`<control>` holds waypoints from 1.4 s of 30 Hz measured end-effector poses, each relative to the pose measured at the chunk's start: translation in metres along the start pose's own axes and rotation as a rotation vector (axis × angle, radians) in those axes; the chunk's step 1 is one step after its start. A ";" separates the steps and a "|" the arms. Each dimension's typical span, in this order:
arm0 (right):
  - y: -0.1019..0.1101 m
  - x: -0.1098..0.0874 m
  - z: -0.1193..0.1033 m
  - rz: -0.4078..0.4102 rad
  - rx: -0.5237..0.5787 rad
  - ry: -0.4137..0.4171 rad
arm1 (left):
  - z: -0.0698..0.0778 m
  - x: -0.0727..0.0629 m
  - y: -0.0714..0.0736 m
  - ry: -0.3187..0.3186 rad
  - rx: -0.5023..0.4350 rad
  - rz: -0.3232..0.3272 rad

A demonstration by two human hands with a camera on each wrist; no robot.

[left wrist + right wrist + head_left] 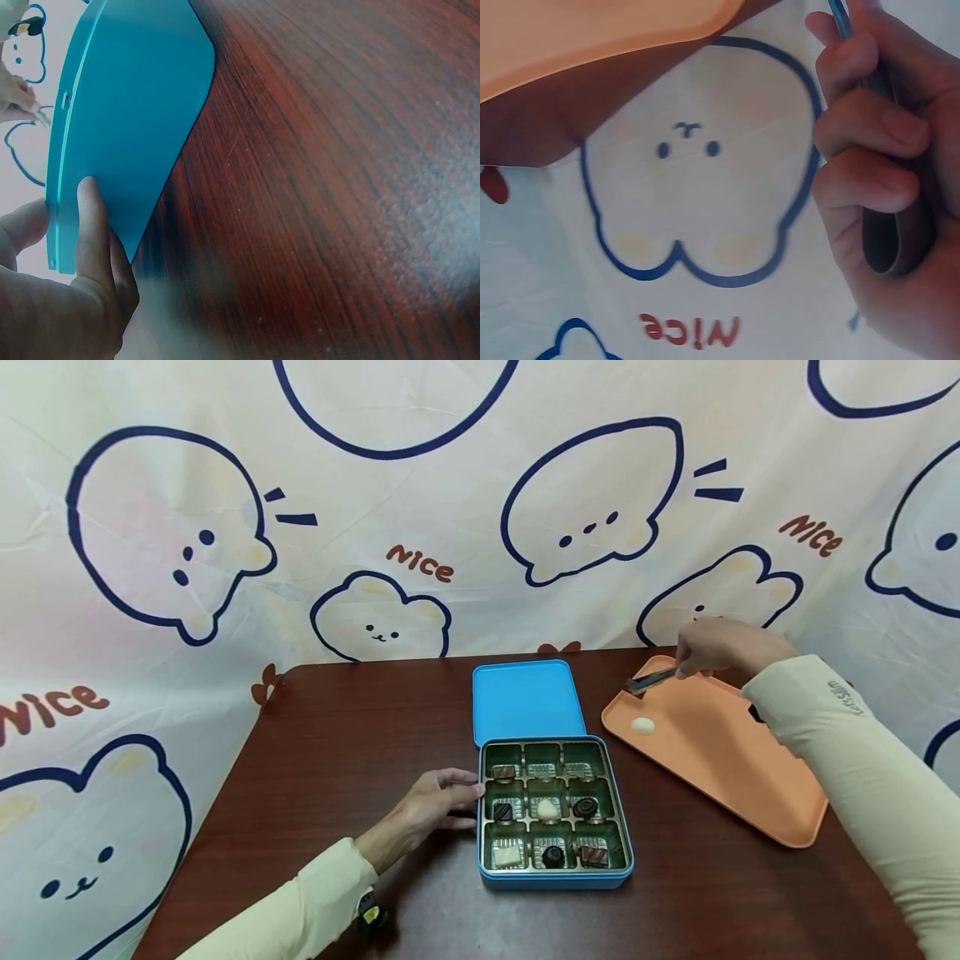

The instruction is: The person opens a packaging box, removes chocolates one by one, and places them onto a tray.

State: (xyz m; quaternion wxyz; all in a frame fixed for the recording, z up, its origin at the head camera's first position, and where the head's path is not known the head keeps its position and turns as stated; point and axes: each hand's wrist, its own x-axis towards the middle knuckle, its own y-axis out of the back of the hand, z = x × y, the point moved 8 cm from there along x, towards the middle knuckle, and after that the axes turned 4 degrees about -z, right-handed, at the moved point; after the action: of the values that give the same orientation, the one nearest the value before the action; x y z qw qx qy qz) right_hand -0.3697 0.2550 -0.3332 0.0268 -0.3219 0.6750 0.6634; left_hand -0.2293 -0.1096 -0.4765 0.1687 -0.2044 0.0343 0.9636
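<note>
A blue tin (555, 882) with a gold divided insert stands on the table. Chocolates lie in its top left compartment and along the middle and bottom rows, among them a white piece (548, 810) and a dark round one (585, 808). My left hand (438, 802) touches the tin's left side, straight fingers (91, 217) against the wall and thumb at the rim. My right hand (723, 645) grips metal tongs (657, 677), their tips over the far left end of an orange tray (720, 735). A brown chocolate (635, 688) is at those tips. On the tray lies a white chocolate (642, 725).
Behind the tin lies its blue lid (527, 697). The dark wooden table (360, 735) ends at a cartoon-printed cloth (465, 510) at the back and left. The tray slants across the right side, beneath my right forearm.
</note>
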 end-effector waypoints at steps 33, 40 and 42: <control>-0.025 -0.001 0.034 -0.058 0.043 -0.090 | 0.003 -0.002 -0.001 0.001 0.004 -0.005; -0.012 -0.006 0.029 -0.042 0.007 -0.097 | 0.004 -0.003 -0.001 0.004 0.006 -0.001; -0.005 -0.008 0.023 -0.019 -0.014 -0.086 | 0.004 -0.003 -0.001 0.005 0.006 -0.001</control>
State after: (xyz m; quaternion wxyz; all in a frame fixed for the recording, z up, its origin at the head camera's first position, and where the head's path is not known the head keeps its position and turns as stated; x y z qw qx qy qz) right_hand -0.3700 0.2791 -0.3371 0.0599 -0.2997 0.6653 0.6811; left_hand -0.2280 -0.1093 -0.4717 0.1698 -0.2064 0.0377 0.9629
